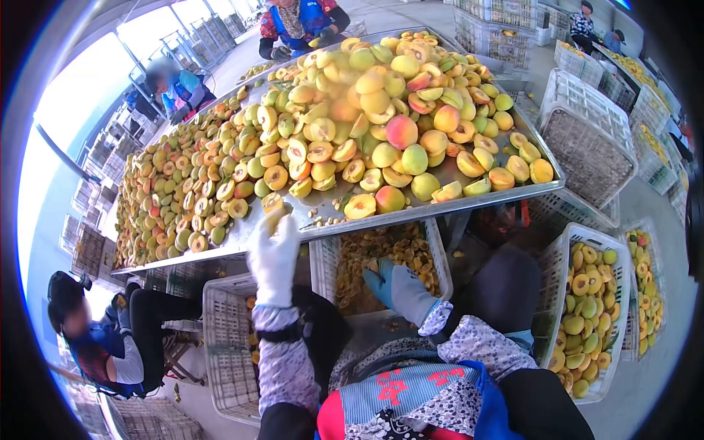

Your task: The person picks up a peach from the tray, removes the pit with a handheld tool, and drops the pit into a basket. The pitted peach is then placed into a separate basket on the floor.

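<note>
My left hand (273, 258), in a white glove blurred by motion, is at the near edge of the metal table (323, 233). Its fingers close round a peach half (276, 218), partly hidden by the glove. Another cut peach (272, 202) lies just beyond the fingertips. My right hand (405, 290), in a grey and blue glove, hovers above a crate (443, 260) of brownish-yellow fruit scraps (389, 246). Its fingers are curled in, and what they hold, if anything, cannot be made out. Heaped across the table are whole and halved peaches (323, 130).
To my right stands a white crate (622, 323) filled with peach halves, and to my left another crate (220, 352). A seated person (110, 345) is at the left. Two people (297, 22) work along the table's far sides. Stacked crates (587, 132) stand right of the table.
</note>
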The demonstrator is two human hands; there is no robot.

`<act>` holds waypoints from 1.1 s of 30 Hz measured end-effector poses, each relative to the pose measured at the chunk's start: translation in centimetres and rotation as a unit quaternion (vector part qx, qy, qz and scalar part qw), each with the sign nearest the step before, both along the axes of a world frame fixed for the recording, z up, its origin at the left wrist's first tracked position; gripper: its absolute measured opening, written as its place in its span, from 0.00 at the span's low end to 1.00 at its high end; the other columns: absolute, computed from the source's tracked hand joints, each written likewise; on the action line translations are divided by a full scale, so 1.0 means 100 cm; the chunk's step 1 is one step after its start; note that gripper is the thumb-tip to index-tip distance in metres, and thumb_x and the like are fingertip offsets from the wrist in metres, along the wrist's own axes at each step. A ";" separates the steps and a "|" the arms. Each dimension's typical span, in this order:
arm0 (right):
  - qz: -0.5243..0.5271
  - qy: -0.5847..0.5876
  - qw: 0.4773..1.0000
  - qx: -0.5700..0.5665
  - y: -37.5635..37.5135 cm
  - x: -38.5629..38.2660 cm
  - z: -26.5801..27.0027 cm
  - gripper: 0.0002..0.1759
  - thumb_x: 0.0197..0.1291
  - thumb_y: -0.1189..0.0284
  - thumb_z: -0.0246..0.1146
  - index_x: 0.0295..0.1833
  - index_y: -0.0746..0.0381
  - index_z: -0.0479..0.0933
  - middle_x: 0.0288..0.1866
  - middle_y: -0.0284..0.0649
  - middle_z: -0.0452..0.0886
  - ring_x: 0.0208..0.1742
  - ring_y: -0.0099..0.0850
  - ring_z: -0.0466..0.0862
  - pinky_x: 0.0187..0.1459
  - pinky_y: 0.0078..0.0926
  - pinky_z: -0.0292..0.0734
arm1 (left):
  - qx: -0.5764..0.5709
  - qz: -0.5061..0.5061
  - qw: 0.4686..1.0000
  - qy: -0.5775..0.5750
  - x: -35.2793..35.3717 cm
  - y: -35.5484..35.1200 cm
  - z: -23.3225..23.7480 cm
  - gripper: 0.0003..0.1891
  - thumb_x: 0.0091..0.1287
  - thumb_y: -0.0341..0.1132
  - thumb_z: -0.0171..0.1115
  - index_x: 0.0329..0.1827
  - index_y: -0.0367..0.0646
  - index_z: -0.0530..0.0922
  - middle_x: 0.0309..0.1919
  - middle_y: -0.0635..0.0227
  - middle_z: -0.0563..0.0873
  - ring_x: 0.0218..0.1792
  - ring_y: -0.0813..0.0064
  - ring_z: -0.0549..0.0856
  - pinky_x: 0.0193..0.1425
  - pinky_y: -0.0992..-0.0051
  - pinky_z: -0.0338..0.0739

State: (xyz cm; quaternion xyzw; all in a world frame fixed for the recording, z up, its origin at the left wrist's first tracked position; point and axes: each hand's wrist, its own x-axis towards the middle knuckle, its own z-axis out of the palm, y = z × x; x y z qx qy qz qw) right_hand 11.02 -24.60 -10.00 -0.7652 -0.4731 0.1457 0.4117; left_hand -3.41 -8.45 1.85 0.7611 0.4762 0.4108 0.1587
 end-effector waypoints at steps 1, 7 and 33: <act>0.017 0.013 1.000 -0.018 -0.005 0.002 0.008 0.20 0.67 0.53 0.62 0.43 0.61 0.79 0.28 0.57 0.84 0.33 0.59 0.85 0.35 0.55 0.81 | -0.004 -0.050 0.999 0.008 0.027 -0.003 0.001 0.18 0.67 0.41 0.67 0.52 0.36 0.85 0.50 0.52 0.88 0.53 0.61 0.86 0.60 0.67 0.77; 0.018 0.062 0.995 -0.071 -0.015 0.017 0.028 0.21 0.69 0.52 0.60 0.47 0.61 0.77 0.32 0.58 0.85 0.38 0.60 0.85 0.41 0.55 0.79 | -0.076 -0.193 0.946 0.249 0.116 0.024 -0.019 0.30 0.59 0.57 0.66 0.54 0.42 0.83 0.48 0.47 0.87 0.52 0.50 0.85 0.59 0.60 0.78; 0.025 0.131 0.980 0.144 -0.001 0.010 0.057 0.13 0.68 0.59 0.65 0.42 0.58 0.79 0.32 0.54 0.85 0.37 0.55 0.86 0.35 0.49 0.80 | -0.080 0.091 0.985 0.119 -0.130 -0.005 0.015 0.10 0.68 0.34 0.64 0.46 0.38 0.86 0.42 0.58 0.90 0.44 0.69 0.88 0.52 0.72 0.81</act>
